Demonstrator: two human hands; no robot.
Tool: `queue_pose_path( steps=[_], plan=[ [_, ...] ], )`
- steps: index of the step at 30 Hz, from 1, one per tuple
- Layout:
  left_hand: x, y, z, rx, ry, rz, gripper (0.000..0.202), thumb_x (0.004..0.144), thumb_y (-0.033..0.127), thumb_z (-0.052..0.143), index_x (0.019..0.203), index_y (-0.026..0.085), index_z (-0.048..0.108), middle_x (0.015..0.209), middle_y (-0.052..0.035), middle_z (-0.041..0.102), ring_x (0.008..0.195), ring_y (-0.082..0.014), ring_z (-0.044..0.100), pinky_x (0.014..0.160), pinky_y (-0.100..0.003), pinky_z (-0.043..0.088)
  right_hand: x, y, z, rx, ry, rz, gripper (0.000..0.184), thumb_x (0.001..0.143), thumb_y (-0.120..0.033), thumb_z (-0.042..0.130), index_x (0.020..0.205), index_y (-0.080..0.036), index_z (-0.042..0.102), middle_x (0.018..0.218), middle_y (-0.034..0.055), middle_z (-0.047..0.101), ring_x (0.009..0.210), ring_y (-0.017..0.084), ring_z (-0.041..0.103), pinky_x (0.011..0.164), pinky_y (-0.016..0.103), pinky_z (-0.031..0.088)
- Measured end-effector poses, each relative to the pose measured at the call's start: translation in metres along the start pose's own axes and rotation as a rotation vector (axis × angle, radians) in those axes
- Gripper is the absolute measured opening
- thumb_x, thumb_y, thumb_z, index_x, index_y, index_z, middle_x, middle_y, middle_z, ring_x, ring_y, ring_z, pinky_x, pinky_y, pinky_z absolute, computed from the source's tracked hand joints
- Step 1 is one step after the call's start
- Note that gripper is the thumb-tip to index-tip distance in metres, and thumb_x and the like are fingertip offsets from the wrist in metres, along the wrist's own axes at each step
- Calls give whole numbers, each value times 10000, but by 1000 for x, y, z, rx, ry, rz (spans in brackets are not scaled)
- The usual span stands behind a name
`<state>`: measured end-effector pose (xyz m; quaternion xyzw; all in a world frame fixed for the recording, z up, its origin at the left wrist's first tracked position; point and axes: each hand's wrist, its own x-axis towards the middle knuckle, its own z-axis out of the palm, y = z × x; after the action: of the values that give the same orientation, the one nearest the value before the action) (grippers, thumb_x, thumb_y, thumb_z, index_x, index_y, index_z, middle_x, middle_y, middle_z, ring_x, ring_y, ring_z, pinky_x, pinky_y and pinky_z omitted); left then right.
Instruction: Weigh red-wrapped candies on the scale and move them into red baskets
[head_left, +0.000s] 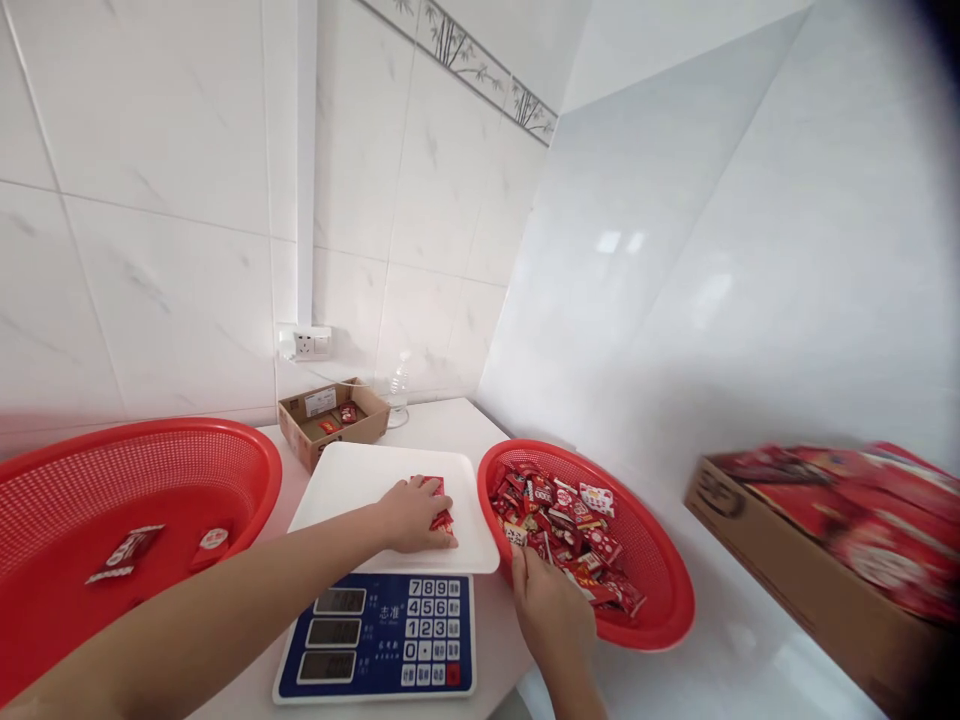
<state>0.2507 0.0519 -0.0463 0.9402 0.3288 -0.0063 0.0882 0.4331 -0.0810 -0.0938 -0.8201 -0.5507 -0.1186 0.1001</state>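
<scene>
My left hand [415, 515] is on the white tray [352, 490] of a digital scale [375, 640], its fingers curled over red snack packets [441, 518]. The hand hides part of these packets. At the near left rim of the right red basket [667, 600], my right hand [551, 605] pinches a small pale-and-red packet [515, 535] between thumb and fingers. Many small wrapped snacks [562, 510], mostly red, lie heaped in that basket.
A larger red basket [247, 460] at left holds a few packets [131, 553]. Behind the scale stand an open cardboard box [330, 440] with packets and a clear plastic bottle [400, 380]. A carton [787, 570] full of red packages is at right. A plug sits in the wall socket [307, 344].
</scene>
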Motion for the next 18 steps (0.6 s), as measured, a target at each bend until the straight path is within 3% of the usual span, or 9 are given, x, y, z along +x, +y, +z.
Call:
queue_pose_path(
  steps=[5, 11, 15, 18],
  plan=[
    [-2, 1, 4, 100, 58, 21, 317, 906, 372, 538, 1150, 175, 582, 1236, -97, 571, 1131, -248, 538, 945, -486, 446, 0, -1, -2, -25, -44, 15, 422, 994, -361, 277, 923, -206, 663, 795, 67, 733, 737, 191, 691, 611, 254, 426],
    [-7, -8, 3, 150, 86, 51, 245, 907, 309, 549, 1114, 186, 599, 1241, -88, 566, 1104, -230, 549, 921, -455, 472, 0, -1, 2, -57, 3, 15, 443, 991, -364, 281, 957, -191, 687, 805, 89, 733, 736, 199, 694, 598, 259, 438],
    [-16, -20, -13, 146, 113, 27, 187, 900, 289, 558, 1027, 167, 619, 1167, -75, 597, 1076, -218, 556, 906, -437, 472, -1, 0, 1, -66, 19, 15, 441, 993, -335, 275, 1024, -193, 691, 835, 95, 739, 751, 200, 701, 615, 262, 452],
    [-40, -33, -35, 122, 178, -47, 119, 886, 196, 532, 939, 153, 630, 1139, -87, 600, 1075, -226, 539, 913, -424, 452, 0, 0, 0, -46, 23, 4, 446, 994, -336, 272, 997, -204, 698, 831, 82, 742, 757, 190, 700, 625, 254, 445]
  ],
)
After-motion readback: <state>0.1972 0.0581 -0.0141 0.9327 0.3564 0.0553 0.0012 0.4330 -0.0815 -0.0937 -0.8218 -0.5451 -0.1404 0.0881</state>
